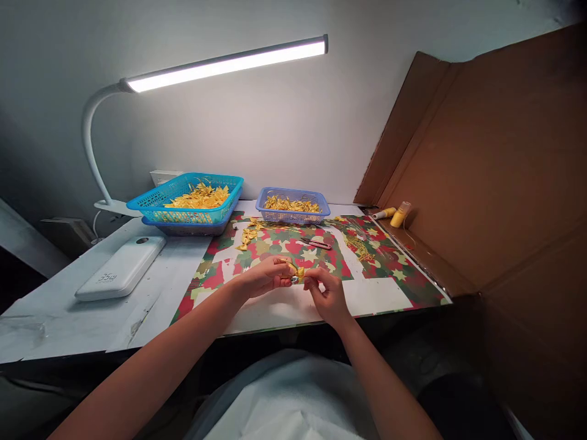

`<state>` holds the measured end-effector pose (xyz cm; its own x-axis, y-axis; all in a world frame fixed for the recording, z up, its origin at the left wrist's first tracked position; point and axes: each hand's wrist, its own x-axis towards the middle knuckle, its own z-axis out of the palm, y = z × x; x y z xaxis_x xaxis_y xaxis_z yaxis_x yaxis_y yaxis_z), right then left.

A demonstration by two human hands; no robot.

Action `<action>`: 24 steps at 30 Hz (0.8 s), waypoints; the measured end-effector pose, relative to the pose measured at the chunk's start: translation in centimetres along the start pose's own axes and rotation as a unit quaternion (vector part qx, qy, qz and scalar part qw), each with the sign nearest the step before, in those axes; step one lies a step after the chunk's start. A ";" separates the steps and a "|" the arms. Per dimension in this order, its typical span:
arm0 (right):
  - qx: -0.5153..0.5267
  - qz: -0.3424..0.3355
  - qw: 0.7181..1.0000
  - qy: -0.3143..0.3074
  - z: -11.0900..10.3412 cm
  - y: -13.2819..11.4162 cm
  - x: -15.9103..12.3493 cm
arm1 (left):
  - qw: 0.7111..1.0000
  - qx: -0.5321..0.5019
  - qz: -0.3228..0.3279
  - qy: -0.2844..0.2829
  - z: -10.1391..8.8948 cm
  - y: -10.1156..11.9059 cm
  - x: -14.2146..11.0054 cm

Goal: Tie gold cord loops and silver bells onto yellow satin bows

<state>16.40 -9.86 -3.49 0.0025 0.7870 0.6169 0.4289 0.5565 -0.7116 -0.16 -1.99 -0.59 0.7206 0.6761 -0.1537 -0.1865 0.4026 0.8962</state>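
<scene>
A small yellow ribbon bow (301,272) is held between my two hands above the front of the table. My left hand (268,276) is closed on its left side, with a shiny silvery bit showing by the fingertips. On the bow's right side my right hand (328,296) pinches with thumb and forefinger; any thread there is too fine to make out. Just beyond the hands lie thread snips (316,243) with pinkish handles. Several yellow bows (247,235) are strung out on the patterned sheet (293,250) to the left of the snips.
A blue basket (183,214) and a purple basket (293,215) hold yellow ribbon pieces. Tangled yellow thread (360,247) lies at right, near yellow thread spools (400,215). A white power bank (121,269) lies left, below a lamp (229,64). Cardboard (495,153) walls the right side.
</scene>
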 end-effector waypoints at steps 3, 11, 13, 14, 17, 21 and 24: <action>-0.008 -0.001 1.000 0.006 0.0 0.0 -0.1 | 1.000 -0.003 0.002 0.007 0.0 0.0 0.0; -0.007 -0.005 1.000 0.016 0.1 0.1 -0.1 | 1.000 -0.009 0.000 0.010 -0.1 0.1 0.0; -0.007 -0.004 1.000 0.015 0.1 0.1 -0.1 | 1.000 -0.010 -0.002 0.009 -0.1 0.1 0.0; -0.007 -0.003 1.000 0.013 0.1 0.1 -0.1 | 1.000 -0.011 -0.003 0.009 0.0 0.1 0.0; -0.007 -0.005 1.000 0.010 0.1 0.1 -0.2 | 1.000 -0.013 -0.006 0.009 0.1 0.2 0.0; -0.017 -0.010 1.000 0.014 0.1 0.1 -0.2 | 1.000 -0.012 -0.014 0.014 0.2 0.2 -0.1; -0.026 -0.013 0.999 0.016 0.1 0.0 -0.1 | 1.000 -0.011 -0.019 0.021 0.2 0.2 0.0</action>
<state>16.33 -9.89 -3.60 0.0196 0.7630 0.6462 0.4764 0.5611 -0.6769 -0.10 -2.05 -0.36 0.6993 0.6849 -0.2047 -0.1743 0.4411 0.8804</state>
